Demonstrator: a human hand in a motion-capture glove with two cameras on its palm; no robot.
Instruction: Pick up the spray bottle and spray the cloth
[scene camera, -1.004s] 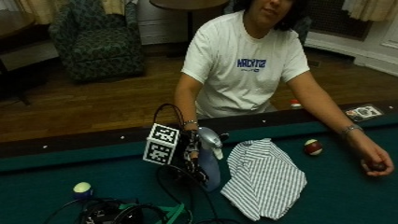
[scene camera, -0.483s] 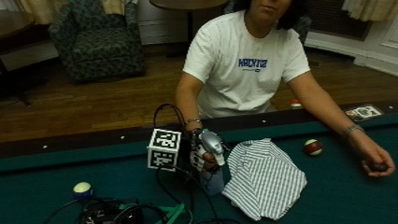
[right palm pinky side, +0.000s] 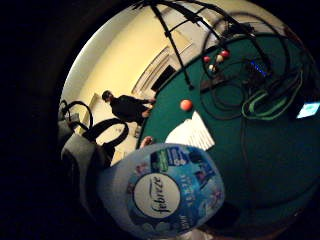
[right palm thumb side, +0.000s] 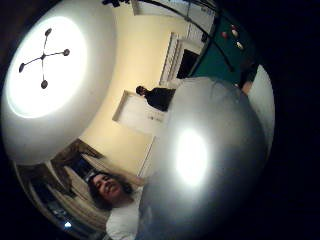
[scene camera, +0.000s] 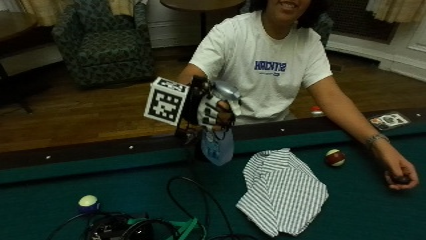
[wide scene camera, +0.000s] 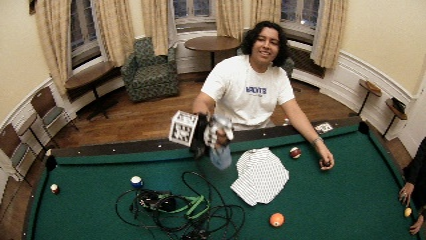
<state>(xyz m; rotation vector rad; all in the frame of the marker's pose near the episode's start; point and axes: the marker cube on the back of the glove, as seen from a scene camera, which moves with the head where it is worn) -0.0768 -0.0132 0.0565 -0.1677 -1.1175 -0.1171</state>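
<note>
One spray bottle (scene camera: 217, 145) clamped in R hand (scene camera: 212, 111) fingers; raised above cloth (scene camera: 283, 191).

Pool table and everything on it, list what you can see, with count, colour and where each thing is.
Pool table: one, green felt, dark rails.
Spray bottle: one, pale blue, held up above the near rail.
Cloth: one, white with dark stripes, lying on the felt below the bottle.
Billiard balls: at least five on the felt; red and white beside the cloth, orange nearer the camera, blue and white by the cables, two at the edges.
Cables: a tangle, black and green, left of the cloth.
Right hand: gloved black, grips the bottle.
Left hand: bare, resting on the felt.
</note>
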